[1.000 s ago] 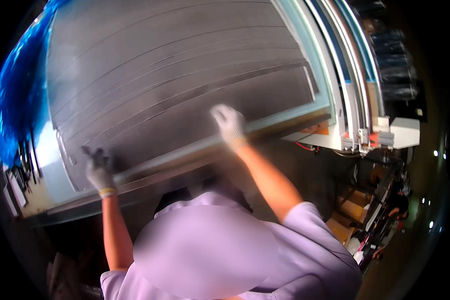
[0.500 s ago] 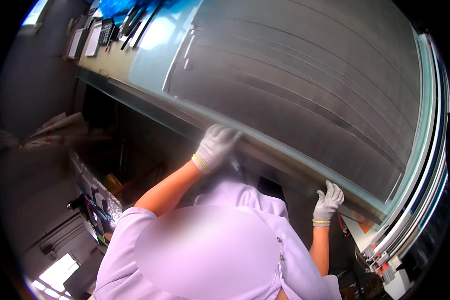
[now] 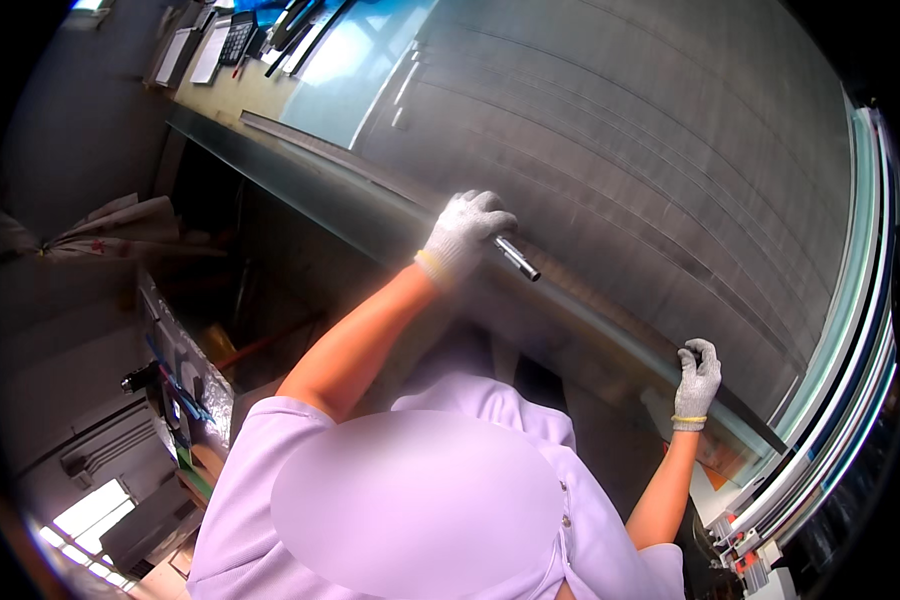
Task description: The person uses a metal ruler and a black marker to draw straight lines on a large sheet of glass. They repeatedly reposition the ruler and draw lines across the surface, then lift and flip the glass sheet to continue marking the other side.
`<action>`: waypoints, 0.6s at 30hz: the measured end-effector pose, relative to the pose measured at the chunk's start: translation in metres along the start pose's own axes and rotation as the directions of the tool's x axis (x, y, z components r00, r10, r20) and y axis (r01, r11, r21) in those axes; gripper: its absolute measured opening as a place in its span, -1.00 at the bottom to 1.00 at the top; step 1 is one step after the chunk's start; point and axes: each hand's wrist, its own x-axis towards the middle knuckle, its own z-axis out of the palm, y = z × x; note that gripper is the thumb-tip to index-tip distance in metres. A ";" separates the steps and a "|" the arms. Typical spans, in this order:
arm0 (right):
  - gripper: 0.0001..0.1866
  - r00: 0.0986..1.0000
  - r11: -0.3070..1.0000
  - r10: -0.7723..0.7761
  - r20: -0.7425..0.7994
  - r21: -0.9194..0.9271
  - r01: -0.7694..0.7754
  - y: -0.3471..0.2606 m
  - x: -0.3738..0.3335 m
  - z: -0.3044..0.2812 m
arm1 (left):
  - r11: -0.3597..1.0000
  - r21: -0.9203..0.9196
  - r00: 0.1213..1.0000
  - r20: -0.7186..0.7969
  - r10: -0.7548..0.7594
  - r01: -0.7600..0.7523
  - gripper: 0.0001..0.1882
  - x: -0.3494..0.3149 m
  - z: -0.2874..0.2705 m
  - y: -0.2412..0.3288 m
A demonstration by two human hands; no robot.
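In a pale knitted glove, my left hand [image 3: 470, 225] is closed around a slim, pen-shaped metal tool [image 3: 517, 258]. Its silver shaft with a dark end sticks out to the right. The hand is over the near side of a large glass-topped table [image 3: 610, 150], across a long, thin straightedge [image 3: 315, 152] lying along the front edge. My right hand [image 3: 698, 380], gloved as well, is at the same edge farther right, close to the straightedge's right end. Its fingers are bent in toward the thumb; what they hold, if anything, is hidden.
Upright panes with pale edges [image 3: 863, 290] stand along the table's right side. At the far left corner are a calculator [image 3: 238, 38], papers [image 3: 210, 55], several dark rods and blue plastic. A foil-covered board [image 3: 185, 335] stands low on the left, near a bunched cloth [image 3: 130, 225].
Both hands have moved away from me; my right hand's fingers have curled in more. The metal tool now shows clearly in my left hand. The view has shifted a little.
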 end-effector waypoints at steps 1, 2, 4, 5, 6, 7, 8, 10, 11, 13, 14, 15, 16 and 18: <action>-0.92 1.000 1.000 -0.014 0.009 -0.016 0.014 0.010 0.005 0.001 | 1.000 -0.004 1.000 0.003 0.000 0.000 -0.62 0.005 0.002 -0.001; -0.92 0.999 0.999 -0.027 0.018 -0.032 0.028 0.018 0.010 0.002 | 1.000 -0.008 1.000 0.005 0.001 -0.001 -0.63 0.010 0.003 -0.001; -0.92 0.998 0.996 -0.065 0.010 -0.060 0.065 0.026 0.014 0.006 | 1.000 0.006 0.999 -0.049 0.021 -0.021 -0.66 0.013 0.010 -0.003; -0.92 0.996 0.993 -0.088 -0.006 -0.073 0.088 0.027 0.015 0.009 | 0.999 0.023 0.996 -0.083 0.034 -0.032 -0.67 0.014 0.013 -0.004; -0.92 0.993 0.990 -0.113 -0.022 -0.086 0.110 0.028 0.016 0.012 | 0.998 0.040 0.992 -0.117 0.047 -0.043 -0.68 0.013 0.015 -0.004; -0.92 0.991 0.985 -0.131 -0.041 -0.119 0.125 0.027 0.015 0.013 | 0.998 0.044 0.991 -0.124 0.049 -0.044 -0.68 0.013 0.016 -0.004; -0.92 0.987 0.978 -0.150 -0.059 -0.153 0.140 0.025 0.014 0.015 | 0.998 0.048 0.990 -0.133 0.050 -0.044 -0.68 0.013 0.017 -0.004; -0.93 0.986 0.976 -0.148 -0.080 -0.170 0.133 0.022 0.015 0.017 | 0.997 0.064 0.982 -0.179 0.055 -0.044 -0.68 0.014 0.017 -0.003; -0.93 0.988 0.982 -0.127 -0.084 -0.152 0.113 0.019 0.016 0.017 | 0.996 0.077 0.974 -0.218 0.058 -0.042 -0.68 0.014 0.016 -0.002; -0.94 0.991 0.990 -0.104 -0.085 -0.106 0.095 0.018 0.022 0.016 | 0.994 0.112 0.942 -0.334 0.030 0.008 -0.66 0.015 0.013 0.002; -0.94 0.991 0.992 -0.104 -0.082 -0.077 0.097 0.018 0.029 0.016 | 0.990 0.129 0.912 -0.411 0.001 0.057 -0.65 0.016 0.009 0.006; -0.94 0.992 0.994 -0.104 -0.077 -0.049 0.100 0.019 0.037 0.016 | 0.984 0.143 0.873 -0.486 -0.026 0.109 -0.64 0.014 0.007 0.009; -0.94 0.990 0.992 -0.117 -0.081 -0.057 0.112 0.016 0.046 0.014 | 0.979 0.131 0.866 -0.494 -0.074 0.158 -0.61 0.008 0.002 0.009; -0.93 0.986 0.988 -0.143 -0.087 -0.074 0.137 0.012 0.064 0.011 | 0.959 0.147 0.846 -0.516 -0.135 0.243 -0.57 -0.007 -0.004 -0.003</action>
